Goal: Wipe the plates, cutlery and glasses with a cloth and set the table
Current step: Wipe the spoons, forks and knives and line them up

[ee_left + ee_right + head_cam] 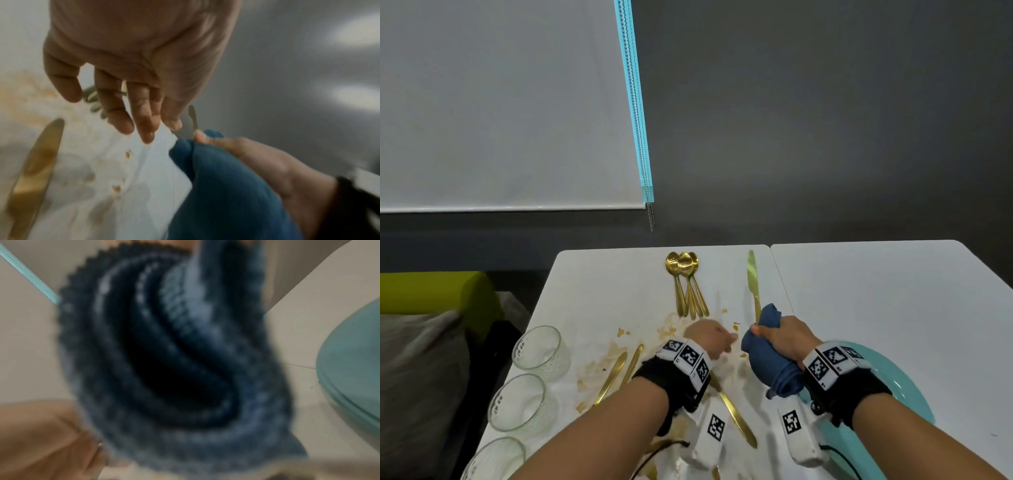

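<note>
Right, the right hand [786, 337] grips the cloth [770, 353] round a knife [753, 284]. The left hand [709, 337] hangs loose and empty. Best pinch firmly and wipe handle to tip.

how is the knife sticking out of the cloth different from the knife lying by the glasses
The knife in the cloth is held up off the table, its handle wrapped in the blue cloth gripped by the right hand. The knife by the glasses lies flat among brown smears, untouched. Both are gold.

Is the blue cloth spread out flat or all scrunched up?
Scrunched up. The right hand grips the blue cloth in a bunched roll above the table, and the right wrist view shows its folds coiled together.
</note>
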The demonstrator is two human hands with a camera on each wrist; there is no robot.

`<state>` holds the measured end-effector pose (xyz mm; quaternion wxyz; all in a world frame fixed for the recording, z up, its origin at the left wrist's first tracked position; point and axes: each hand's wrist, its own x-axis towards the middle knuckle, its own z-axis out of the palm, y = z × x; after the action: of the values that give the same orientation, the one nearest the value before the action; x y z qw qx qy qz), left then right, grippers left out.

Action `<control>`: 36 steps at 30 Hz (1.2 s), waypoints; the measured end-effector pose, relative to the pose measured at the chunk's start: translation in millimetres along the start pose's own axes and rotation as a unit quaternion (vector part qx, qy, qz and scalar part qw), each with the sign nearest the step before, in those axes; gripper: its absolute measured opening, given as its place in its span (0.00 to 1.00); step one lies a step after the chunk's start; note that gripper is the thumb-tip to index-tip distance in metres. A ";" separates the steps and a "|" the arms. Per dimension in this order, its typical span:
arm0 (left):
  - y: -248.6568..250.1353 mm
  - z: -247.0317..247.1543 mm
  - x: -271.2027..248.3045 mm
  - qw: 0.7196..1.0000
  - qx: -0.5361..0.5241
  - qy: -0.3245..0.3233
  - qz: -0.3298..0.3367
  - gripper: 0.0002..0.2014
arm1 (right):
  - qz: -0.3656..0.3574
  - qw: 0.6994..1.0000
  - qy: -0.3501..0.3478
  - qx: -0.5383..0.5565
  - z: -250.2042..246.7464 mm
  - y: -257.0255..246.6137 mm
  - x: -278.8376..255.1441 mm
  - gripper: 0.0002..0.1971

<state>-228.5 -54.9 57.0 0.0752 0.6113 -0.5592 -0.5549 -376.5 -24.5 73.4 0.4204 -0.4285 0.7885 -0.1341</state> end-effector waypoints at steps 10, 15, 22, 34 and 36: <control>20.3 -35.9 46.6 0.997 -0.077 0.016 -0.021 0.20 | -0.061 0.995 -0.057 -0.048 26.7 -43.8 21.0 0.20; 15.6 -53.7 72.0 0.995 -0.075 0.042 -0.052 0.19 | -0.060 0.990 -0.087 -0.093 37.4 -61.2 33.0 0.21; -3.0 -127.1 123.1 0.969 0.108 0.166 -0.151 0.24 | -0.069 0.977 -0.091 -0.178 23.2 -63.3 67.6 0.21; -42.0 -115.0 179.1 0.918 0.222 0.230 -0.236 0.17 | -0.022 0.998 -0.035 -0.049 -8.9 -33.8 107.4 0.17; -41.1 -111.7 180.7 0.910 0.240 0.254 -0.223 0.19 | -0.023 0.998 -0.033 -0.041 -8.4 -30.3 107.5 0.15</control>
<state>-162.2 -237.7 -38.1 -0.0597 0.8400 -0.4868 -0.2319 -396.0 -128.5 36.9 0.4253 -0.4672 0.7690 -0.0971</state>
